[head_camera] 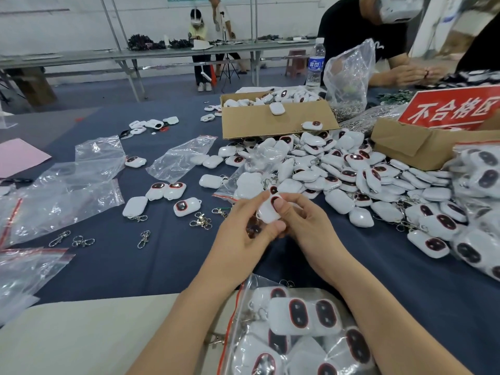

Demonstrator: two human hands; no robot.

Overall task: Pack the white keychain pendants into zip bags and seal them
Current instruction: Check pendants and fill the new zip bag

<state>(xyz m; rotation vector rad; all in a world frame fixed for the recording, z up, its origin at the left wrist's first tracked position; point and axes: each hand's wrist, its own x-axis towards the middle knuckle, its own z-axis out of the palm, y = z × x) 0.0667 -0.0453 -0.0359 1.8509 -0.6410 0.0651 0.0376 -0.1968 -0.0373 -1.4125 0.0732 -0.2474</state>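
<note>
Empty zip bags (62,196) lie flat near the table's left edge, red strips showing, on the dark blue table cloth (167,263). Loose metal clasps (143,239) and a few stray pendants (186,206) sit left of centre. Left hand (243,234) and right hand (303,226) meet above mid-table, both closed round one white pendant (269,211); left thumb under it, right thumb pressed on its dark oval face. At the near edge, between the forearms, a filled zip bag (292,334) of pendants lies; can't tell if sealed. Cardboard box (273,117) with more pendants toward the far edge. Big pendant heap (351,174) spreads right of centre. Far right edge: packed bags (479,190), a second box (422,142), red sign (454,109).
</note>
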